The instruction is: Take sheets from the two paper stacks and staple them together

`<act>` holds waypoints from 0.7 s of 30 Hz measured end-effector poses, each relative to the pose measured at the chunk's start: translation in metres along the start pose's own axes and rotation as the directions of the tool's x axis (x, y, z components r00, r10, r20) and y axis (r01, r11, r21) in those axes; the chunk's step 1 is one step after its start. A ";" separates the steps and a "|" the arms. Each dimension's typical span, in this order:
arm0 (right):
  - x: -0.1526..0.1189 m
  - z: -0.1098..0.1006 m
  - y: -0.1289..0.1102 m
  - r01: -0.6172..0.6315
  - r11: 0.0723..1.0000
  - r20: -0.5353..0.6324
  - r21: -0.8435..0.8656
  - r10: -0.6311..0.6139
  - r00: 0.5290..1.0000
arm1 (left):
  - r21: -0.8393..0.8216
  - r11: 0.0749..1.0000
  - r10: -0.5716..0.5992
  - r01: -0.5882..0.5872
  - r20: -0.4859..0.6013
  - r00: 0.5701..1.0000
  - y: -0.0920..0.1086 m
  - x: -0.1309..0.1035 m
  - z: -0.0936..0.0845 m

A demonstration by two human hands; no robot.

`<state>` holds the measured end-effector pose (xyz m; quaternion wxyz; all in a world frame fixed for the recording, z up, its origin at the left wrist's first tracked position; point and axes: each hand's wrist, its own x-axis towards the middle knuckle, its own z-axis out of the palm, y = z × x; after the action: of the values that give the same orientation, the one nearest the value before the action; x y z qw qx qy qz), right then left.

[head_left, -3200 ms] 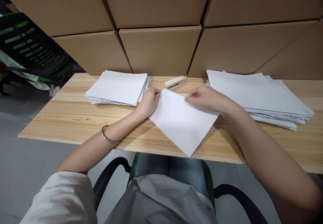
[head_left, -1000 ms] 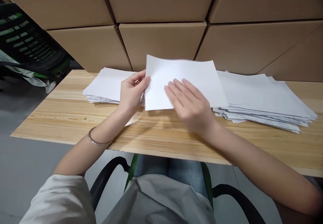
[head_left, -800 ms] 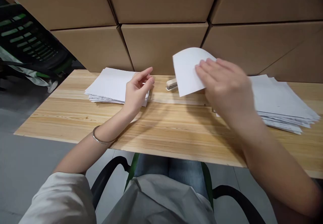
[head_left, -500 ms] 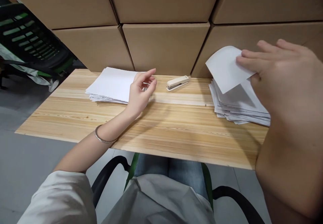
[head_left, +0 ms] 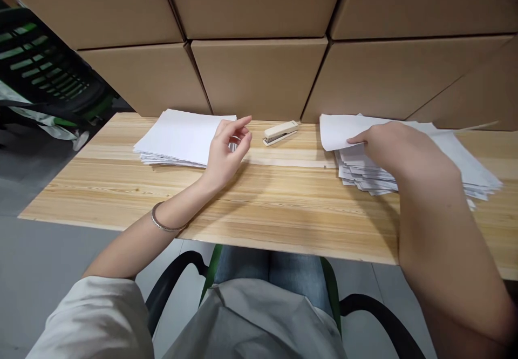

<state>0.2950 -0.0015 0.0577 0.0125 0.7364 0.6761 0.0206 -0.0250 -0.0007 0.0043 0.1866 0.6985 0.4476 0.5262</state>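
My left hand (head_left: pixel 227 147) rests by the right edge of a neat stack of white paper (head_left: pixel 182 132), thumb and fingers loosely curved and apart. A small shiny thing shows at its fingers, too small to name. To its right a cream stapler (head_left: pixel 280 132) lies on the table, touched by neither hand. My right hand (head_left: pixel 388 143) holds a white sheet of paper (head_left: pixel 339 131) over a second, messier paper stack (head_left: pixel 360 175). Its thumb lies on the sheet's near side, while the other fingers are mostly hidden.
Brown cardboard boxes (head_left: pixel 259 78) stand as a wall along the back of the wooden table (head_left: pixel 259 208). More white paper (head_left: pixel 469 164) spreads out right of my right wrist. Beyond the table's left end is a dark slatted chair (head_left: pixel 44 62). Black armrests (head_left: pixel 174 278) flank my lap.
My right hand has come down and left, bringing the sheet from raised and curled to nearly flat over the right stack. My left hand and the stapler stay in place.
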 end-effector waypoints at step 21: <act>0.027 0.007 0.051 -0.196 0.980 0.321 -0.016 0.191 0.928 | -0.021 1.000 -0.022 0.023 0.051 0.998 -0.002 -0.003 0.004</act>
<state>0.3483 0.0210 0.0534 0.1144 0.7929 0.5893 -0.1040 -0.0221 -0.0013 -0.0002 0.2112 0.7047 0.4448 0.5108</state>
